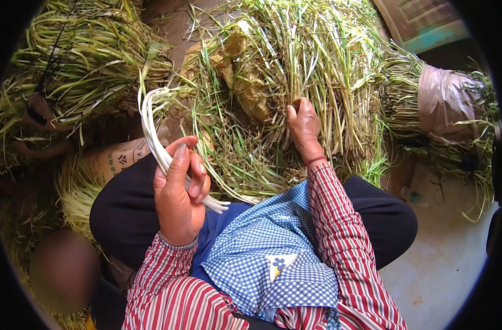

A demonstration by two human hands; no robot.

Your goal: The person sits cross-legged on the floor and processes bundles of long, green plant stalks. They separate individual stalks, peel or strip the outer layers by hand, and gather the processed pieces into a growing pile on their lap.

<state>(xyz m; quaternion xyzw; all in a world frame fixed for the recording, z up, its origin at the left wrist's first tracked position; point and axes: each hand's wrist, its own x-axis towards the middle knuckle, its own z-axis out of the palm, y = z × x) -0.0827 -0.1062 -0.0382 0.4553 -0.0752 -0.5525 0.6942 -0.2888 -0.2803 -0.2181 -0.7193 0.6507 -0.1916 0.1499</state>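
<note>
My left hand (180, 185) is closed around a small bunch of pale white stalks (154, 119), which curve up above the fingers and have their lower ends below them. My right hand (304, 123) touches the large heap of green and yellowish long-stemmed plants (333, 82) in front of me, thumb and fingers bent at the stems. Whether it grips a stem cannot be told. Loose trimmings (242, 152) and a few long thin stalks lie between my hands, in front of the blue checked apron (267, 247).
Another plant heap (94, 62) lies at the upper left. A bundle in pinkish plastic wrap (444, 105) is at the right. Pale stalks (79, 194) and a printed sack (119, 159) lie beside my left knee. Another person's blurred head is at the lower left.
</note>
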